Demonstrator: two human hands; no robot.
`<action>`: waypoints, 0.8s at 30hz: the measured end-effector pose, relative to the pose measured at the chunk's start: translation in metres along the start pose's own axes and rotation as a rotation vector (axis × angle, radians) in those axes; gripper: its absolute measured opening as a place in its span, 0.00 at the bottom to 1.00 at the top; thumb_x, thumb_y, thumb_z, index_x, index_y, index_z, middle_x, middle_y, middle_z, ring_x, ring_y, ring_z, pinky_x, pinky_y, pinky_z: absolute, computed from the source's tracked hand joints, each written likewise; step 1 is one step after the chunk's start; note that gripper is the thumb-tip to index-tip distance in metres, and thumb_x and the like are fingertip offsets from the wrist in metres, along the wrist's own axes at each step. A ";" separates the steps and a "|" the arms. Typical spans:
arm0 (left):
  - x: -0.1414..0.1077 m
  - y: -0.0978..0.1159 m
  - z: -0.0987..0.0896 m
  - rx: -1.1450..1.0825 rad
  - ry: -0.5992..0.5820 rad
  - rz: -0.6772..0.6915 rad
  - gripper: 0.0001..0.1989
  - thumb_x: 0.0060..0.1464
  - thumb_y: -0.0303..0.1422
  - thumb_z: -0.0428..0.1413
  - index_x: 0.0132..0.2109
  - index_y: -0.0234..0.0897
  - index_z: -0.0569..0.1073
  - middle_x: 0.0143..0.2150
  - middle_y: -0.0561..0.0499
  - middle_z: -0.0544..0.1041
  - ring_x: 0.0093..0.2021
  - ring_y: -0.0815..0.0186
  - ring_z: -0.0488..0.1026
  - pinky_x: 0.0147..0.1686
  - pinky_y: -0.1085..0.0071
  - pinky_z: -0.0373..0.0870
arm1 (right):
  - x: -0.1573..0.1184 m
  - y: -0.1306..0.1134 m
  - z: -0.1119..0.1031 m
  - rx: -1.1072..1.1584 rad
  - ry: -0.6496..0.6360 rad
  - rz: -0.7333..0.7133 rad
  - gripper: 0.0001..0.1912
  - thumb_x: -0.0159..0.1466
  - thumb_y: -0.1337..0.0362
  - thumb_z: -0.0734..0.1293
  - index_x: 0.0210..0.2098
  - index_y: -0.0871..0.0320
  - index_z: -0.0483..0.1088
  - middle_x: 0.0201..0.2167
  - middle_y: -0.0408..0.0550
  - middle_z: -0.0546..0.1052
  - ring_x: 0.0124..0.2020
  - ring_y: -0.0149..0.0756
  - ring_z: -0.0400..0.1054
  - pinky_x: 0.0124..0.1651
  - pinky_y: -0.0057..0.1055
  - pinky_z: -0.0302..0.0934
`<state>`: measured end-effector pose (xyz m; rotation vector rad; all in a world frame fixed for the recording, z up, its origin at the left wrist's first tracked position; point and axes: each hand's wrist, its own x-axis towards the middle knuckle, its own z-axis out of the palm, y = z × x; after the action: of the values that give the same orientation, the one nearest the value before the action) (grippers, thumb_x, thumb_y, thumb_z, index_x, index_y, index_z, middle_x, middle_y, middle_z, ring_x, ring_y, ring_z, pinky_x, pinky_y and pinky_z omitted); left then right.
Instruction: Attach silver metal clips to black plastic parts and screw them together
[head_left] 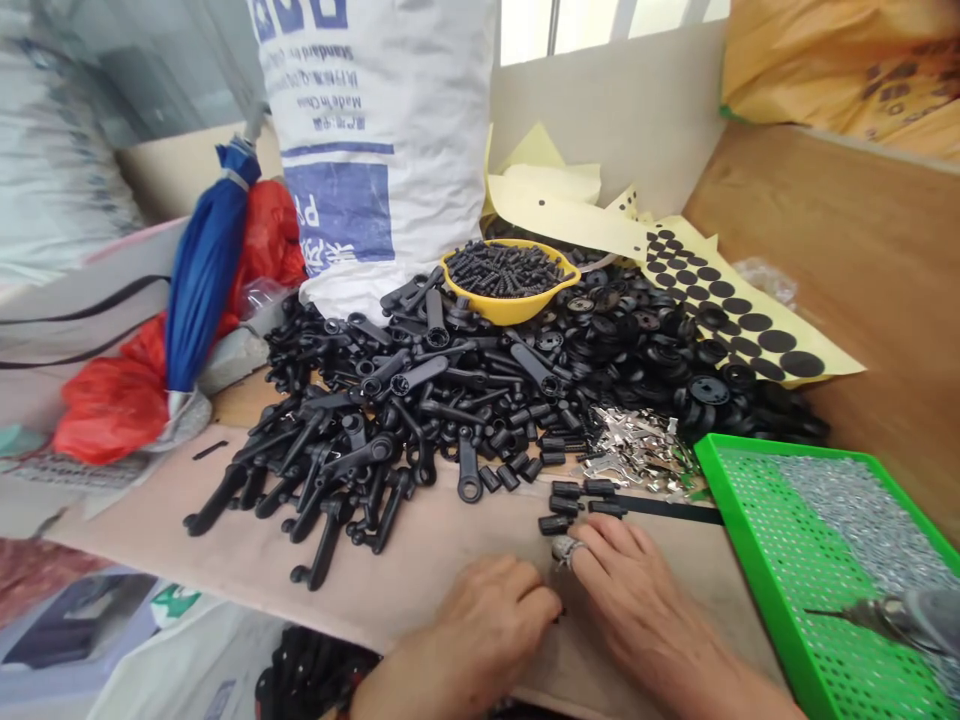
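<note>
My left hand point(499, 615) rests low over the front of the table with its fingers curled closed. A small dark bit shows at its fingertips, too little to name. Just to the right is my right hand point(634, 590), its fingers bent down and a silvery ring point(566, 550) on one of them. What those fingers hold, if anything, is hidden. Right beyond its fingertips lie several short black ribbed knobs point(556, 524). Further back spreads a heap of black plastic crank handles point(360, 450), with one handle point(469, 470) lying at its near edge.
A green perforated tray point(720, 500) with small metal pins stands right, a power driver point(900, 615) over it. Behind are shiny metal clips point(637, 450), black round discs point(637, 340), a yellow bowl point(510, 308) of black screws, sticker sheets point(817, 340), a white sack point(420, 100) and a blue umbrella point(206, 270).
</note>
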<state>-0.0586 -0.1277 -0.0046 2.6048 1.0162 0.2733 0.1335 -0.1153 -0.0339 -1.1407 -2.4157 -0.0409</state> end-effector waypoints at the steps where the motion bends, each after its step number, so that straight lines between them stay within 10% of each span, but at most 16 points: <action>1: 0.005 0.001 0.005 0.026 -0.005 0.039 0.08 0.58 0.22 0.47 0.36 0.36 0.68 0.33 0.50 0.71 0.33 0.64 0.68 0.32 0.70 0.67 | -0.002 0.003 0.000 -0.011 0.005 -0.004 0.14 0.53 0.81 0.56 0.30 0.56 0.62 0.34 0.49 0.73 0.43 0.43 0.62 0.43 0.37 0.54; 12: 0.026 -0.002 0.016 -0.082 0.171 -0.071 0.08 0.60 0.23 0.45 0.38 0.36 0.68 0.36 0.49 0.72 0.34 0.65 0.70 0.34 0.72 0.71 | -0.010 0.030 -0.031 0.110 0.153 0.144 0.09 0.64 0.71 0.56 0.41 0.60 0.65 0.40 0.56 0.71 0.46 0.46 0.62 0.46 0.44 0.61; 24: 0.043 -0.029 0.018 -0.143 0.175 -0.102 0.12 0.56 0.18 0.44 0.37 0.36 0.69 0.36 0.48 0.74 0.35 0.63 0.71 0.35 0.69 0.72 | 0.010 0.063 -0.035 -0.041 -0.004 0.060 0.12 0.64 0.72 0.53 0.27 0.55 0.59 0.27 0.47 0.67 0.31 0.40 0.59 0.33 0.36 0.54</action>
<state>-0.0397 -0.0826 -0.0296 2.4250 1.1390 0.5361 0.1885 -0.0742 -0.0093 -1.2317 -2.3931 -0.0698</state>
